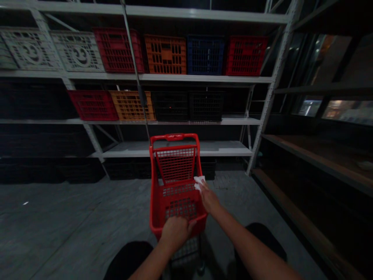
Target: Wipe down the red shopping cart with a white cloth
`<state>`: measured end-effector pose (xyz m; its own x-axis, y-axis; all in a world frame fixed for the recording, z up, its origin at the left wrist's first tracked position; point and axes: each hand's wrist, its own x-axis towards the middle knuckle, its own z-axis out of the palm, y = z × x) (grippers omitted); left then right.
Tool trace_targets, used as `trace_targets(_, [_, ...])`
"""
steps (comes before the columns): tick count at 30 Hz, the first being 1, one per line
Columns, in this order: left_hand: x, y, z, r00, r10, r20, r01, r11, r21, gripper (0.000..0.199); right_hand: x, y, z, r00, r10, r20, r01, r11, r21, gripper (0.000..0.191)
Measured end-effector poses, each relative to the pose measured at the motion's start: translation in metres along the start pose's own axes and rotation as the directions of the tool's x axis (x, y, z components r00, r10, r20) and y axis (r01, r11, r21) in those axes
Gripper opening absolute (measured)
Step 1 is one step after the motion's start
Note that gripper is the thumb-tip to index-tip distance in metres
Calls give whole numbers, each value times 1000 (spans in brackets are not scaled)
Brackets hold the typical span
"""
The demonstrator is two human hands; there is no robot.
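Note:
A red plastic shopping cart stands upright on the floor in front of me, its handle at the far end. My left hand is closed over the cart's near rim. Against the cart's right side rim, my right hand holds a crumpled white cloth or tissue at its fingertips. Part of the cloth lies over the rim. The underside of the basket and the lower frame are partly hidden by my left hand and forearm.
Behind the cart, a metal shelf rack holds red, orange, blue, white and black crates. Dark shelves run along the right side. A thin pole rises by the cart's left side. My knees flank the cart on the grey floor.

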<state>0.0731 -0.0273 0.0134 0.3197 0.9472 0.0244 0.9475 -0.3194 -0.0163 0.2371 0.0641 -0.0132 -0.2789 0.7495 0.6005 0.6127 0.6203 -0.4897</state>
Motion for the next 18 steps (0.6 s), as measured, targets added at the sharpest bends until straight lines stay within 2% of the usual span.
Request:
trace_targets(5, [-2,-4,2,1000,11,-12,-11,1000,-13,71,-95,-27,6,999,36,28,-37,999,28,50])
trace_targets(8, [-6,-5,1,1000,29,-5,-30,1000,-11,72,-120,-38,1,998,34,45,-35,999,35,53])
trace_targets(10, [-8,-4,-1,999,49,5,-49,999,-14,71,-113,-37,-4,999,22,49,-23,999,30,52])
trace_targets(16, [-13,-4,0,998,64,23,-64,998,-8,69,-39,-3,-13,997,32,75,-27,997,-68,44])
trace_targets(18, [-13,-5,0,997,66,27,-66,998,-4,68,-26,3,-11,998,33,45,-28,995,-94,43])
